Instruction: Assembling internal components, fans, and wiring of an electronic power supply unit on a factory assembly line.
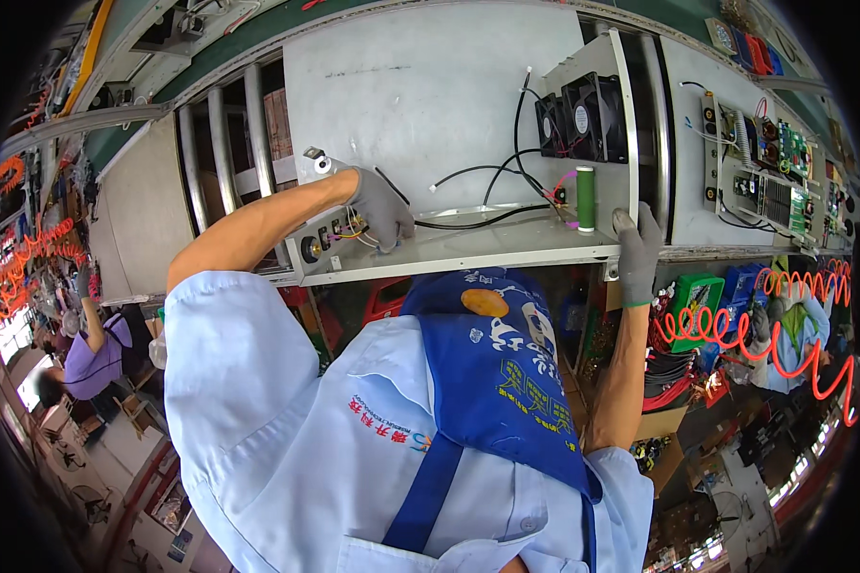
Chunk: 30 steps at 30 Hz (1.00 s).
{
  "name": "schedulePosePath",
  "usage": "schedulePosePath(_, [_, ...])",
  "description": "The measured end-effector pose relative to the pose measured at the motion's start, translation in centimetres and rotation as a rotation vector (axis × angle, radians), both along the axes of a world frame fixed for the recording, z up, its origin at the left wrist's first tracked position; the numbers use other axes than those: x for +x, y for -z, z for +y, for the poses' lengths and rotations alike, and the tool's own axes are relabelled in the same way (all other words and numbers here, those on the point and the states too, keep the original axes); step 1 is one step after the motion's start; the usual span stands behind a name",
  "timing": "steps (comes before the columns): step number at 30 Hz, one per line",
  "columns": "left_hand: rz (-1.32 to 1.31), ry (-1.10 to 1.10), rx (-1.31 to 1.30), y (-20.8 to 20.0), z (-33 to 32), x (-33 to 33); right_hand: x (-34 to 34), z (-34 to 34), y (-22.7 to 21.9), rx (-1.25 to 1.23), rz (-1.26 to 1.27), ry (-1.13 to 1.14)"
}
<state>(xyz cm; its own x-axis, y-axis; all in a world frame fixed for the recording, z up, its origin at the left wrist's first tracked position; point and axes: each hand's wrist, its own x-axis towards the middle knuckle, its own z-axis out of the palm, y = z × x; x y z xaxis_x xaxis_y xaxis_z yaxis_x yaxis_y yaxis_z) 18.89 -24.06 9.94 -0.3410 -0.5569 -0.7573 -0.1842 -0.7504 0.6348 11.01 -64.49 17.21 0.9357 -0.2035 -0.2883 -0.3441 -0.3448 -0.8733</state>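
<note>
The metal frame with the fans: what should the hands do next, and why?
Perhaps the left hand should tuck in the thin coloured wires: it is right beside them, and they stand loose inside the metal frame, while the right hand is at its right corner.

Head view, one: wide fisheye, left of a pair, worn on my head, facing steeply down, picture upright. Nearest: my light-blue shirt [291, 420], 6 to 8 o'clock. Farther: workbench [430, 86], 12 o'clock. Also in view: my left hand [382, 207], 11 o'clock; right hand [639, 256], 3 o'clock. Edges bend rimward.
</note>
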Motion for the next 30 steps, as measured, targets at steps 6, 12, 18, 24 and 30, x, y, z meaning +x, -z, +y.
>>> schedulePosePath(6, [0.022, -0.125, 0.092, -1.8, 1.5, 1.3, -0.1, 0.0, 0.7, -0.012, 0.000, 0.009])
schedulePosePath(12, [0.008, -0.822, -0.125, -4.3, 7.5, 2.8, -0.2, -1.0, 1.9, -0.034, 0.039, -0.027])
schedulePosePath(18, [-0.084, -1.419, -0.457, -10.4, 15.1, 2.9, -0.4, 0.0, 0.4, -0.028, 0.026, -0.002])
schedulePosePath(24, [-0.426, -1.688, -0.020, -1.3, 18.3, 2.3, -0.2, -0.3, 0.9, -0.010, 0.045, -0.048])
schedulePosePath(30, [-1.048, -1.030, -0.208, 11.9, 19.7, 0.3, -0.9, 0.2, 2.9, -0.238, -0.114, 0.058])
